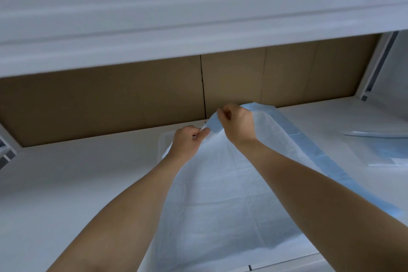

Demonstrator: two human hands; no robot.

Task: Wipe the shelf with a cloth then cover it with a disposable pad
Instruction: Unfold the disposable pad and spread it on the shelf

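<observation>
Disposable white pad with blue border lies half-unfolded on the white metal shelf, its far edge pinched by the left hand and right hand. Covering seems underway; next, the folded layers probably need pulling apart and spreading flat.

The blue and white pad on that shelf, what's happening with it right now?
A person is spreading a disposable white pad with blue edges over a white shelf. The left hand and right hand both pinch its far edge, close together, near the brown cardboard back panel. The pad is still partly folded and lifted at that end, not lying flat. More blue and white sheets lie to the right. No wiping cloth is visible.
</observation>
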